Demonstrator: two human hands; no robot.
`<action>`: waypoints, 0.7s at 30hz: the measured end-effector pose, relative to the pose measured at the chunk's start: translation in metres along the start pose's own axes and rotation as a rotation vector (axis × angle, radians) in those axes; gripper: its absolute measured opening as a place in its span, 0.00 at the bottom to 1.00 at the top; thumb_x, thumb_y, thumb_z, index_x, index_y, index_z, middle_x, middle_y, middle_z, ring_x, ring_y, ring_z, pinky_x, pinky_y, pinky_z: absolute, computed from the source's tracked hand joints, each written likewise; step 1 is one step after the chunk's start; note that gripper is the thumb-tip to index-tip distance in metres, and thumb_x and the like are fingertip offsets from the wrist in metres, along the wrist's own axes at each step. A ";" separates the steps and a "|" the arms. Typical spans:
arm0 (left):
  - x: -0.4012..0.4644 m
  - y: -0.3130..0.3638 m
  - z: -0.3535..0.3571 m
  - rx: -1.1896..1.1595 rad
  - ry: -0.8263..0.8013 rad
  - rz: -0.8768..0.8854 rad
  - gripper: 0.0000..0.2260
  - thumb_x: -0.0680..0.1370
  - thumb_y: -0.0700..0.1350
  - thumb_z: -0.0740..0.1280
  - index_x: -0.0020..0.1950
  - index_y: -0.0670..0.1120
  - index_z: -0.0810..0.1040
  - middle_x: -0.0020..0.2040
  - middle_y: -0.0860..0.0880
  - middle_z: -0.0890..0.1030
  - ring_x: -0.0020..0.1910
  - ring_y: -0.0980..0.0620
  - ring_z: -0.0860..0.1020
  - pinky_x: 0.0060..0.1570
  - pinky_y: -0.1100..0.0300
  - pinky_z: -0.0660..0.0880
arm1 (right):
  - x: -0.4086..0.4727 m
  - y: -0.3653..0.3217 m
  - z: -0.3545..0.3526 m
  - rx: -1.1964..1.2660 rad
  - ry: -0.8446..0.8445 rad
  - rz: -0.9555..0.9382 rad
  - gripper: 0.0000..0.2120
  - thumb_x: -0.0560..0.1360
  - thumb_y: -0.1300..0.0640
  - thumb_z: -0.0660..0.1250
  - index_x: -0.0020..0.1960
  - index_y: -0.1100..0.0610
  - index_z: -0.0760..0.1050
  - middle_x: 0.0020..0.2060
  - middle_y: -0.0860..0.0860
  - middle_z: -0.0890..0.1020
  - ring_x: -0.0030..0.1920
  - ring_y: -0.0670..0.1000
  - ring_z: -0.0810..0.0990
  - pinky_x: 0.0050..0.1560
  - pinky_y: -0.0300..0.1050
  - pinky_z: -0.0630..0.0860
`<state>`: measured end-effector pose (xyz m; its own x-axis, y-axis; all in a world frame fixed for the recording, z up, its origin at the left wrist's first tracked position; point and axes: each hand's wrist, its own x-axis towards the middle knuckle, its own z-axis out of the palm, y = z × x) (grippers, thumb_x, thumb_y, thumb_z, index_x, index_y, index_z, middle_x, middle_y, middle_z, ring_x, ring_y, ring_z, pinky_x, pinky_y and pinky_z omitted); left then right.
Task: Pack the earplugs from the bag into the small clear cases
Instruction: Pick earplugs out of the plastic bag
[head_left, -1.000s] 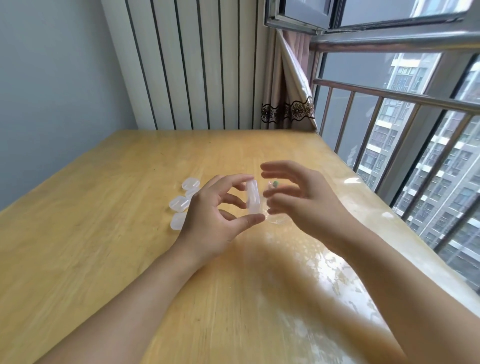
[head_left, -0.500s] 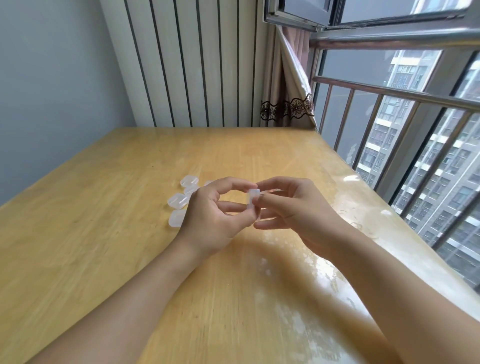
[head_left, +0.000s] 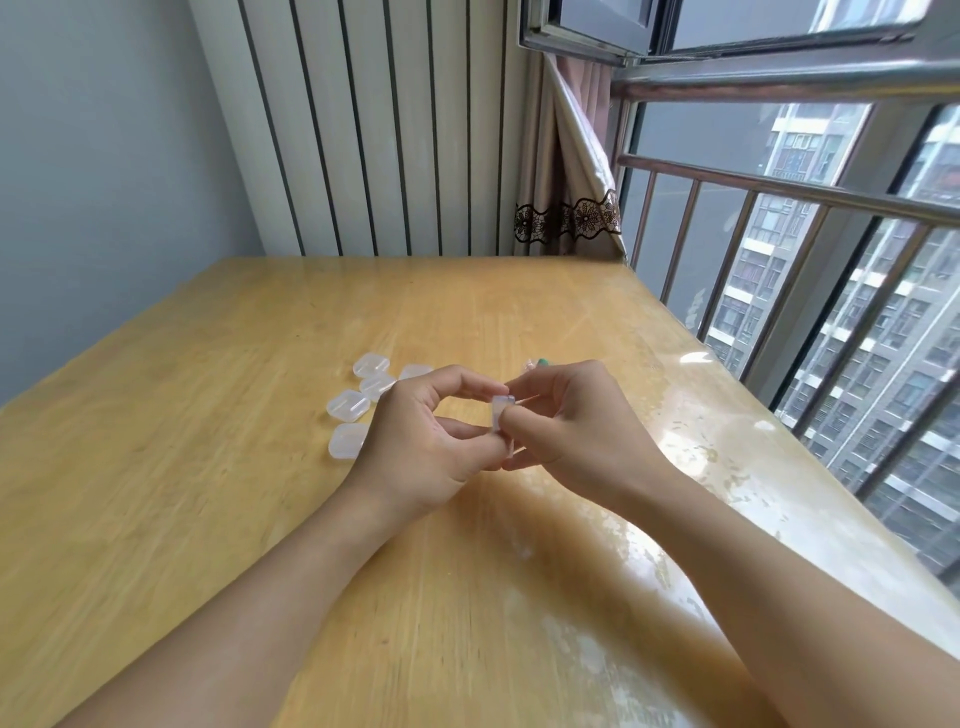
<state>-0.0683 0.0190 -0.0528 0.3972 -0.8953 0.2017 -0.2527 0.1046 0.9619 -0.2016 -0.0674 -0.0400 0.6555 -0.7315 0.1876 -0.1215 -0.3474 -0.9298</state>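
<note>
Both hands meet over the middle of the table (head_left: 218, 467), pinching one small clear case (head_left: 501, 410) between them: the left hand (head_left: 421, 447) curls its thumb and forefinger round the case's near side, and the right hand (head_left: 576, 431) presses its thumb and fingertips on the other side, wrists raised a little off the wood and forearms angling in from the near edge. Whether the case is open or snapped closed, and whether an earplug sits inside, cannot be told behind the fingers. Just beyond the left hand lie five more clear cases (head_left: 371, 387) in a loose cluster, their contents too faint to read. Behind the right hand a scrap of the bag (head_left: 531, 365) shows with a green earplug (head_left: 544, 360) at it. Judging by this, the packing is under way with earplugs left to case.
</note>
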 end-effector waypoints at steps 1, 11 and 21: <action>0.000 0.001 -0.001 0.007 0.014 0.002 0.13 0.71 0.34 0.75 0.51 0.47 0.82 0.36 0.41 0.86 0.37 0.44 0.87 0.50 0.43 0.83 | 0.001 0.000 0.000 -0.020 0.012 -0.009 0.07 0.76 0.66 0.66 0.49 0.65 0.82 0.35 0.60 0.86 0.37 0.57 0.88 0.43 0.58 0.86; 0.005 0.005 -0.006 -0.252 0.037 -0.061 0.09 0.79 0.34 0.69 0.57 0.44 0.78 0.53 0.42 0.84 0.45 0.49 0.86 0.39 0.55 0.83 | 0.008 0.001 -0.015 0.131 0.080 -0.064 0.15 0.78 0.67 0.70 0.64 0.59 0.78 0.44 0.55 0.88 0.41 0.56 0.87 0.40 0.48 0.84; 0.007 -0.001 -0.012 0.067 -0.046 -0.053 0.07 0.71 0.36 0.77 0.47 0.39 0.83 0.33 0.51 0.81 0.28 0.53 0.77 0.25 0.60 0.73 | 0.009 0.001 -0.019 0.222 0.185 -0.065 0.11 0.70 0.66 0.78 0.51 0.61 0.82 0.34 0.54 0.86 0.36 0.53 0.86 0.39 0.48 0.83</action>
<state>-0.0545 0.0183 -0.0497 0.3714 -0.9178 0.1403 -0.2910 0.0285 0.9563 -0.2093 -0.0856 -0.0336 0.5067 -0.8137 0.2848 0.0959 -0.2751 -0.9566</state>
